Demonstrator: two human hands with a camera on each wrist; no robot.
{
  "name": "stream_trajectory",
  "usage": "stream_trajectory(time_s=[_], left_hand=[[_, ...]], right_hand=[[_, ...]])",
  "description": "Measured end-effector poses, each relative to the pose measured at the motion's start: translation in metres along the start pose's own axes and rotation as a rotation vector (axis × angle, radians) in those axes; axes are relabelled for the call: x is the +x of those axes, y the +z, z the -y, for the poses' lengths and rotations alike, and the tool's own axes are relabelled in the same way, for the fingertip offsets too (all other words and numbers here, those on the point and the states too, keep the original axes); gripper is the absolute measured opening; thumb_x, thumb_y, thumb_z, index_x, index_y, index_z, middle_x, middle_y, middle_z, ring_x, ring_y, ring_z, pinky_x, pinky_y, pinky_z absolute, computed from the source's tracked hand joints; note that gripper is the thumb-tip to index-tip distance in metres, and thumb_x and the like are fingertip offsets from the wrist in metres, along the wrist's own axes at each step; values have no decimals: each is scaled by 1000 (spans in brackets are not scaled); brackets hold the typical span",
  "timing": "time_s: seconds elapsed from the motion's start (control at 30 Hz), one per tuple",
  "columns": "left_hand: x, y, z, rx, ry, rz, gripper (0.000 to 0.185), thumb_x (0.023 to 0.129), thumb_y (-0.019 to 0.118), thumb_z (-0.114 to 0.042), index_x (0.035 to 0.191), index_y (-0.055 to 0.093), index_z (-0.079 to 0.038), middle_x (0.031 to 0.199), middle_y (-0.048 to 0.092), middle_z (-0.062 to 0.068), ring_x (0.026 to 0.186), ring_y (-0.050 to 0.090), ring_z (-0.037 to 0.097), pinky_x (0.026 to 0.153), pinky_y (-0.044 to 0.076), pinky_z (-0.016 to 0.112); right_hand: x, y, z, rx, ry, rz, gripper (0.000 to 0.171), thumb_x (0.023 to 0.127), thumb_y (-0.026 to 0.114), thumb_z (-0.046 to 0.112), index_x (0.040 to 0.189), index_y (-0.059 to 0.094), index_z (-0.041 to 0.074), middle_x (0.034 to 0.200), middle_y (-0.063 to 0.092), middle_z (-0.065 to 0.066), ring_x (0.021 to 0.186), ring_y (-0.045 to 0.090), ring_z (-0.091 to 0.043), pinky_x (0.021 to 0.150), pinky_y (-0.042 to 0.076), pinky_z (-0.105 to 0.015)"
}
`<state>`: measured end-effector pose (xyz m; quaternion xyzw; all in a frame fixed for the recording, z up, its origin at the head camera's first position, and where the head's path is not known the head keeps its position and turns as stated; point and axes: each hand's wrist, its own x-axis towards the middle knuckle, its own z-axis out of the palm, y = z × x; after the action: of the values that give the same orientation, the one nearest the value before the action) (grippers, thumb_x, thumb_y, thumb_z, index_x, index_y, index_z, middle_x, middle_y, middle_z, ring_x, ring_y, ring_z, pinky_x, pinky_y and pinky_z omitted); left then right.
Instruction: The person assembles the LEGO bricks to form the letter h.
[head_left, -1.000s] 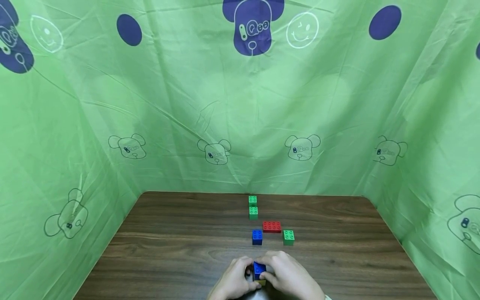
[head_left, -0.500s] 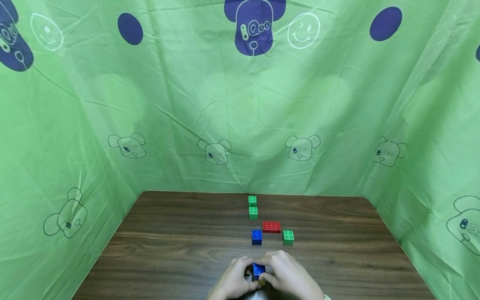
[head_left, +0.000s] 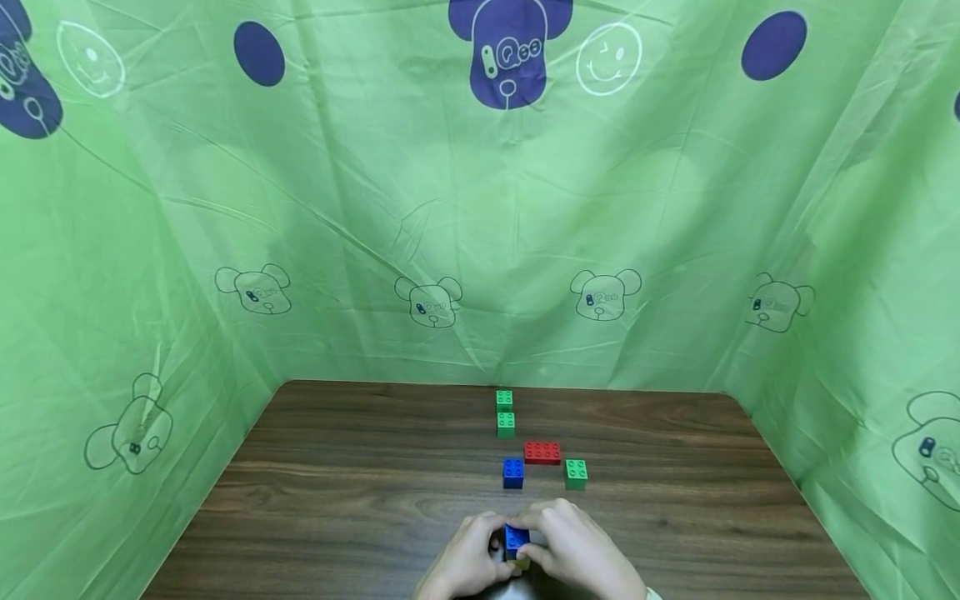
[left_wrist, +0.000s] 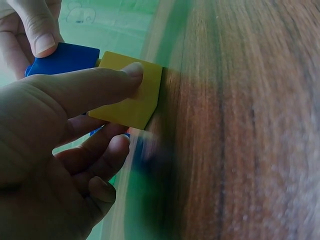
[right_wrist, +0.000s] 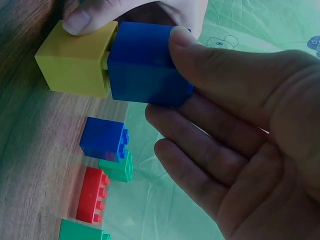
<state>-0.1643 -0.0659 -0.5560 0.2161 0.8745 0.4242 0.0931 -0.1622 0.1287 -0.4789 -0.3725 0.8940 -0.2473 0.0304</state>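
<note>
From where I stand, both hands are busy near the middle of the tabletop (head_left: pixel 360 500), between its left and right edges and well away from the far edge. The left hand (head_left: pixel 469 557) pinches a yellow block (right_wrist: pixel 75 65), thumb flat on one face and fingers behind. The right hand (head_left: pixel 573 546) grips the blue block (right_wrist: pixel 145 65) set on the yellow one's top, thumb near its studded end. I cannot tell whether the yellow block rests on the wood or is held just above it.

A narrow gap shows between the two, so the blue block looks not fully pressed home. They look like hard plastic: light, stiff, smooth enough to slide a little under dry fingers, and unlikely to break. I would hold the yellow block low on opposite sides and the blue one by its flat sides, keeping fingertips out of the seam; a push off-centre could tip the joint.

Toward the far edge lie a loose blue block (head_left: pixel 513 474), a red block (head_left: pixel 542 453) and, to its right, a green block (head_left: pixel 576 475). Two more green pieces (head_left: pixel 506 426) line up closer to that edge.
</note>
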Motion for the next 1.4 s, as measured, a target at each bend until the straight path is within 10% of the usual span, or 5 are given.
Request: stream_trajectory(time_s=[1.4], left_hand=[[-3,4,1,26,23,-48,34,70,79,-24,102,67,-21,85,54,-17,74,51,-1,63,42,16]], right_hand=[[-6,14,-5,-4,-4,-73,34,80,74,20,112,69,9,104,70,1,96,65,-11,76,54,-23]])
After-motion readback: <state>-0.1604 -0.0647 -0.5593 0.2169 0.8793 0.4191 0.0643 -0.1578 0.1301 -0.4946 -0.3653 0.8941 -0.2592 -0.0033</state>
